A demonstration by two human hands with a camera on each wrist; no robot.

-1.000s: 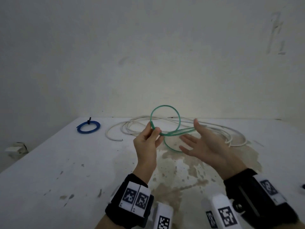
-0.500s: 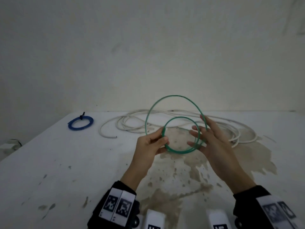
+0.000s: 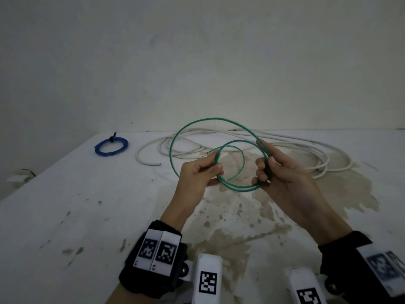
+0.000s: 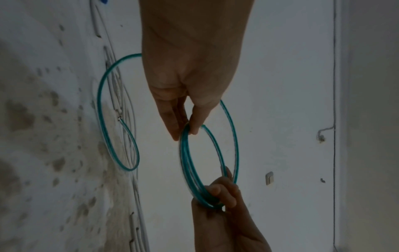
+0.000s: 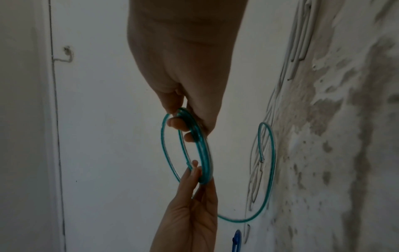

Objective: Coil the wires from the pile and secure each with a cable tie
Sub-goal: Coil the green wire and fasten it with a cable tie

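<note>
Head view: white stained table (image 3: pixel 65 216), bearing loose white wire pile (image 3: pixel 295 154) at the far side. Green wire (image 3: pixel 197 122), partly coiled, held above the table between both hands: left hand (image 3: pixel 197 174) pinches one side, right hand (image 3: pixel 282 178) grips the opposite side. Blue coil (image 3: pixel 111 146), tied, far left.

A bare, dim room, more a makeshift workspace or storeroom than a lived-in home. A white table (image 3: pixel 65 216), blotched with brown stains (image 3: pixel 241 216) and chipped spots, stands pushed against a plain, scuffed whitish wall (image 3: pixel 197 62). Loose white cable (image 3: pixel 306 154) lies heaped at the table's far edge, beside a blue coil (image 3: pixel 111 147) bound with a black tie. The left wrist view shows a wall switch (image 4: pixel 269 178) and thin wiring (image 4: pixel 334 85) running down the wall.
</note>
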